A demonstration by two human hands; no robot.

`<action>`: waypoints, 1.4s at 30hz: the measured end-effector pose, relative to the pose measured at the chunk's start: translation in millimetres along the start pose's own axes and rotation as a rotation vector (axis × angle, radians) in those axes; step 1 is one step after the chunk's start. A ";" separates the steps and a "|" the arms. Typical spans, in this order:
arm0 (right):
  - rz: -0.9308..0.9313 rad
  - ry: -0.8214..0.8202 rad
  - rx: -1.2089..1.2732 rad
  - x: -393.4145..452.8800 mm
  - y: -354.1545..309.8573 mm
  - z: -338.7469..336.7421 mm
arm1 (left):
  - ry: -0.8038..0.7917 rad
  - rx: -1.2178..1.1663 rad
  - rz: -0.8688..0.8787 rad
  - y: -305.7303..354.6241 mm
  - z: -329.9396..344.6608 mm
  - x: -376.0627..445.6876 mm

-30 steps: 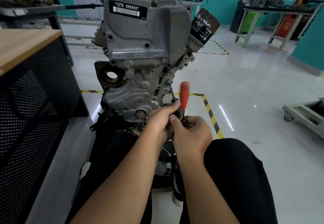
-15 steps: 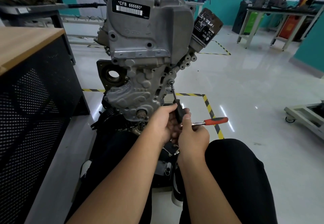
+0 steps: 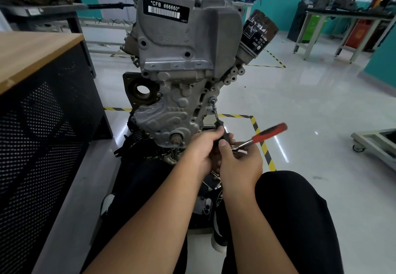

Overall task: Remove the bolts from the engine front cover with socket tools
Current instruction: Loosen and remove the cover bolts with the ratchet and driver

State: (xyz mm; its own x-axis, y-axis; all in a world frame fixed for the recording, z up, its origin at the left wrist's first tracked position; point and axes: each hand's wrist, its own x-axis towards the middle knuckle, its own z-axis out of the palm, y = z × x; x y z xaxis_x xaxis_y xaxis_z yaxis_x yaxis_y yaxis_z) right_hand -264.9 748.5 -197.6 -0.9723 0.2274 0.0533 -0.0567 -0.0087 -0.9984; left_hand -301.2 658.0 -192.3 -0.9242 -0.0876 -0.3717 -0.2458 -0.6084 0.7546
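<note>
— Where's the bolt?

— On the right edge of the engine front cover (image 3: 171, 119), low down. My extension bar (image 3: 216, 114) runs up to the bolt (image 3: 212, 98), its tip on the head.

— And your hands?

— My left hand (image 3: 201, 147) has its grip curled round the black lower end of the bar. My right hand (image 3: 240, 162) has its grip clamped on the ratchet (image 3: 265, 133); its red handle sticks out to the right, blurred.

— Anything nearby?

— An oil filter (image 3: 258, 34) up high, a wooden tabletop (image 3: 32, 55) to my left.
</note>
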 end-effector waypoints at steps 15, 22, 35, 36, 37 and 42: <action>-0.101 0.033 -0.078 2.8 -0.7 -1.9 | 0.050 0.056 0.018 0.8 5.9 -9.2; 0.068 -0.001 0.049 6.6 -1.3 -1.9 | 0.017 0.137 -0.054 2.1 6.8 -14.9; -0.071 -0.053 -0.101 4.0 -1.2 -3.0 | 0.017 -0.118 -0.054 1.2 10.4 -12.7; -0.081 -0.046 -0.120 2.5 -2.5 -2.2 | 0.011 -0.099 -0.049 1.6 9.1 -11.3; -0.051 -0.043 -0.082 1.8 -2.4 -1.2 | 0.015 -0.052 -0.049 2.6 7.3 -9.8; 0.190 -0.048 0.174 3.9 -5.8 -2.4 | 0.028 0.076 -0.083 3.8 6.7 -13.7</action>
State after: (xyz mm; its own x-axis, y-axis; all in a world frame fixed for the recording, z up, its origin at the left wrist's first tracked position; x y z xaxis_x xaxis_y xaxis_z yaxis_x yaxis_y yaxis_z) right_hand -267.8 751.7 -191.7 -0.9787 0.1591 -0.1301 0.0942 -0.2153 -0.9720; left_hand -291.4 662.2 -180.8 -0.8917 -0.0620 -0.4484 -0.3432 -0.5533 0.7590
